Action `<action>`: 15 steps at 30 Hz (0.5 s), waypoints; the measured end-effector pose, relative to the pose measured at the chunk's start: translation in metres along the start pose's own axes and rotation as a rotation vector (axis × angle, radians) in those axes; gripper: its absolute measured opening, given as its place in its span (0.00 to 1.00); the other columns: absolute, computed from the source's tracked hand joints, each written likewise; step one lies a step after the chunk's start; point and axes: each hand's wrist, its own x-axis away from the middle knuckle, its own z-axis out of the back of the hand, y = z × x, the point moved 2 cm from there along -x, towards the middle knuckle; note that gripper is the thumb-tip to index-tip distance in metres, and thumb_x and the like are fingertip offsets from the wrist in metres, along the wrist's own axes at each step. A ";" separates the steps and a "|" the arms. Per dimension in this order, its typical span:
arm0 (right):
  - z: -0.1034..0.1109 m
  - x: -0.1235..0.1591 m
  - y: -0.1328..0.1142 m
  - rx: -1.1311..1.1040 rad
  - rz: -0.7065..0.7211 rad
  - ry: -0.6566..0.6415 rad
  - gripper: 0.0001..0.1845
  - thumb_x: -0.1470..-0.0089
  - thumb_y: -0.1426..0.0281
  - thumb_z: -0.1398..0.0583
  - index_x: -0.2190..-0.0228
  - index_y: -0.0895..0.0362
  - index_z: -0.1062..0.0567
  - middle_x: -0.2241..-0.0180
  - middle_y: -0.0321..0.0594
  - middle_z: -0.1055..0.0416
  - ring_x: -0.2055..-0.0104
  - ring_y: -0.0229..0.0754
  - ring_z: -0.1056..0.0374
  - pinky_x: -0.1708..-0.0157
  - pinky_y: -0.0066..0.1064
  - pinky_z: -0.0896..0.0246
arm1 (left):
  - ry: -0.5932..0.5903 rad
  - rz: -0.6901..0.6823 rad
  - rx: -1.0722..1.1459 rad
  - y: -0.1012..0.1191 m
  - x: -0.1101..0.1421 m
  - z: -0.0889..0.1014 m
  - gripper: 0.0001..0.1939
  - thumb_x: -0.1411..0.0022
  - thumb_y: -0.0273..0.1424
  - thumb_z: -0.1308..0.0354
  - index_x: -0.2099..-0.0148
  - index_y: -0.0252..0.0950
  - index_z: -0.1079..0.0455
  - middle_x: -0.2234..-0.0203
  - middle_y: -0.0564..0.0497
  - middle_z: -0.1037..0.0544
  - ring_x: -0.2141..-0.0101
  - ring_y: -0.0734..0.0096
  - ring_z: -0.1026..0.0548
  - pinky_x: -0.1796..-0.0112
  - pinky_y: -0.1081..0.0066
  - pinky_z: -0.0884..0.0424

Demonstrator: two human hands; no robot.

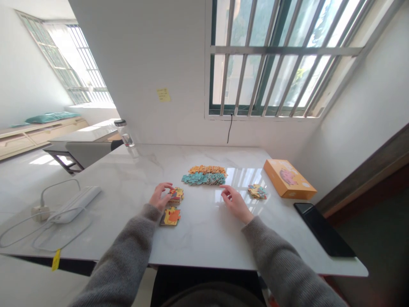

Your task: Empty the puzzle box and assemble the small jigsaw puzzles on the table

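Observation:
My left hand is at a small stack of puzzle pieces, thumb and fingers closed about its left side. Just nearer to me lies a second stack of yellow and orange puzzle pieces. My right hand rests over the table with its index finger stretched out and the others loosely bent; nothing shows in it. Beyond the hands, overlapping puzzle pieces lie in two rows, an orange row behind a teal row. A loose pile of puzzle pieces sits to the right of my right hand.
An orange box and a black phone lie on the right of the white table. At the left are a power strip and its cables. A bottle stands at the far left corner, below a barred window's wall.

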 end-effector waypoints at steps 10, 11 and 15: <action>-0.003 0.004 -0.004 0.181 0.110 -0.059 0.15 0.39 0.70 0.47 0.55 0.55 0.25 0.64 0.41 0.32 0.65 0.41 0.34 0.66 0.34 0.38 | 0.139 0.034 -0.102 0.009 -0.005 0.001 0.15 0.39 0.39 0.49 0.56 0.37 0.29 0.58 0.45 0.24 0.53 0.55 0.28 0.52 0.55 0.29; -0.003 0.004 -0.003 0.182 0.111 -0.059 0.15 0.40 0.70 0.47 0.55 0.55 0.25 0.64 0.41 0.32 0.65 0.41 0.34 0.65 0.34 0.38 | 0.127 0.024 -0.117 0.011 -0.011 0.001 0.15 0.39 0.39 0.49 0.55 0.37 0.30 0.58 0.46 0.24 0.54 0.55 0.28 0.52 0.55 0.29; -0.004 0.003 -0.003 0.172 0.121 -0.056 0.14 0.40 0.70 0.46 0.56 0.55 0.24 0.65 0.41 0.32 0.64 0.41 0.34 0.64 0.34 0.38 | -0.039 -0.063 -0.278 0.034 -0.046 -0.007 0.17 0.42 0.36 0.46 0.51 0.36 0.30 0.59 0.45 0.24 0.56 0.57 0.27 0.50 0.55 0.31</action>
